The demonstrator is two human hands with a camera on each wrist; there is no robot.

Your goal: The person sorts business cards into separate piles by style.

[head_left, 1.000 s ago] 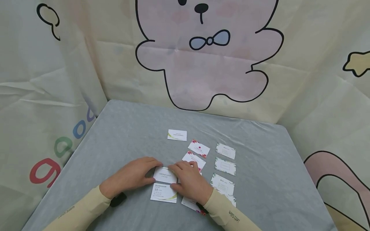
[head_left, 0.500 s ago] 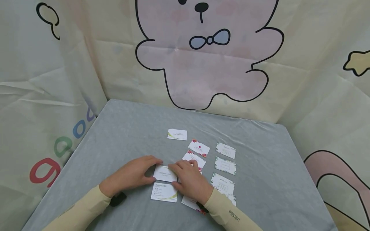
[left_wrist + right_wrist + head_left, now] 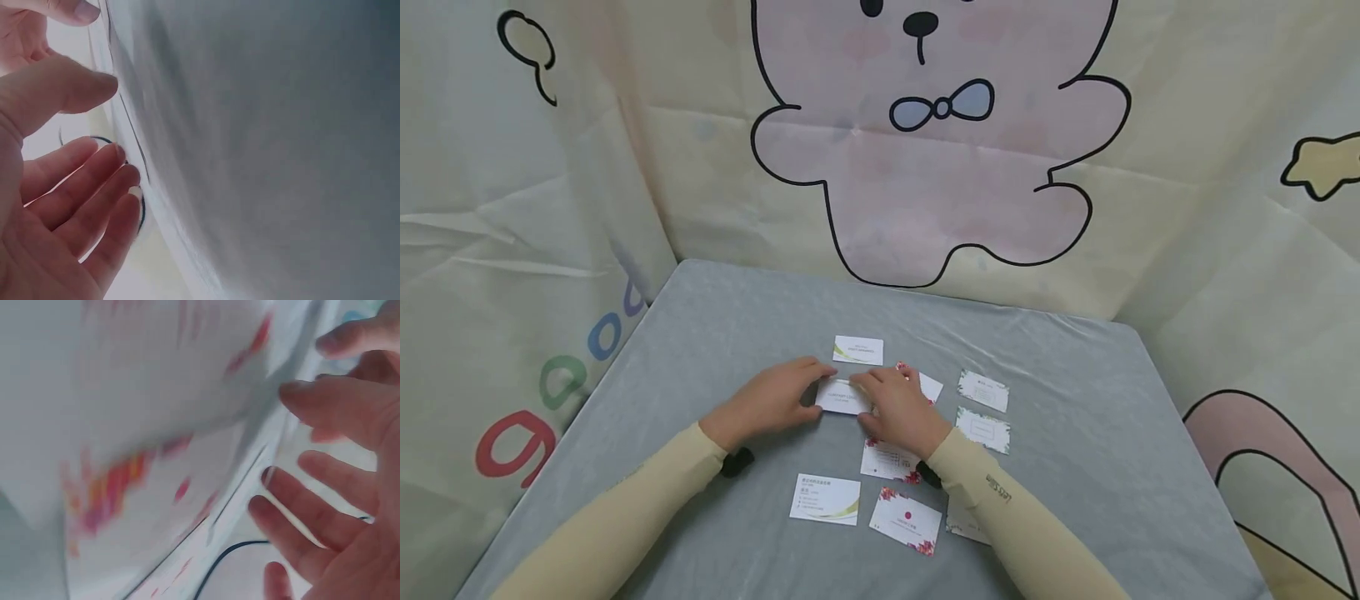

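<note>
Where both hands meet near the bench centre, we see the left hand and right hand pinching a white card by its L and R ends, fingers curled on it. It sits just below the green-swoosh card. Floral cards lie R and nearer; wrist views are too blurred to add detail.
</note>
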